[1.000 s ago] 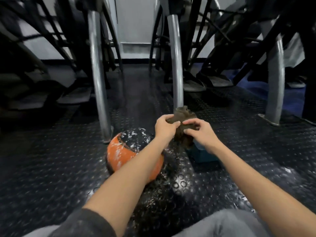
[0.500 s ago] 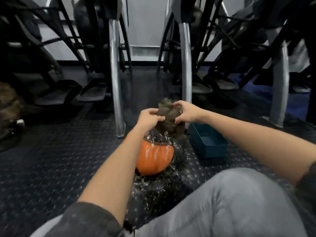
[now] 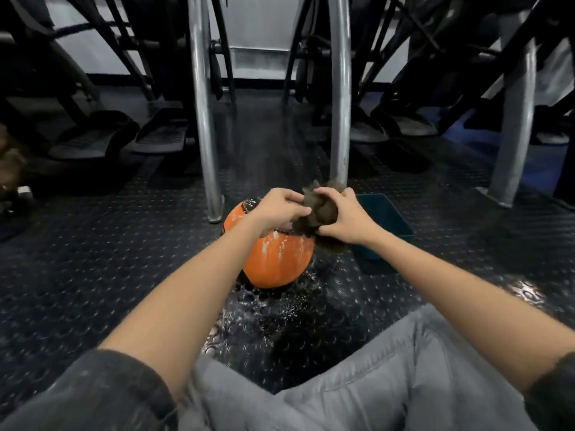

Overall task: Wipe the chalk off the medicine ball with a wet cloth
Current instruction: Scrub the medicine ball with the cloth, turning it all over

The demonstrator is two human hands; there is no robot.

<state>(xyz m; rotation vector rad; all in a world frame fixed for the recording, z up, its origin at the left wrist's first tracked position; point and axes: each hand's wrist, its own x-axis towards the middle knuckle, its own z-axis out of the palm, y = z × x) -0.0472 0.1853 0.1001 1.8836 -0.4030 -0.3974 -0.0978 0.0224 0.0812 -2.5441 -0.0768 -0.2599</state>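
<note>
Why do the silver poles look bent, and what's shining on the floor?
Head view: the wide-angle lens bows the metal poles; light glares off the wet floor below the medicine ball and at far right; the cloth looks blurred.

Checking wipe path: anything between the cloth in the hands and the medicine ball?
Nothing visible. The left hand and right hand grip the bunched dark brown cloth directly over the chalk-streaked orange-and-black medicine ball. The teal plastic tray sits beside the ball on its right, off the path.

Glossy studded rubber floor (image 3: 93, 275), shiny metal posts (image 3: 203, 119), fuzzy cloth (image 3: 322, 209).
</note>
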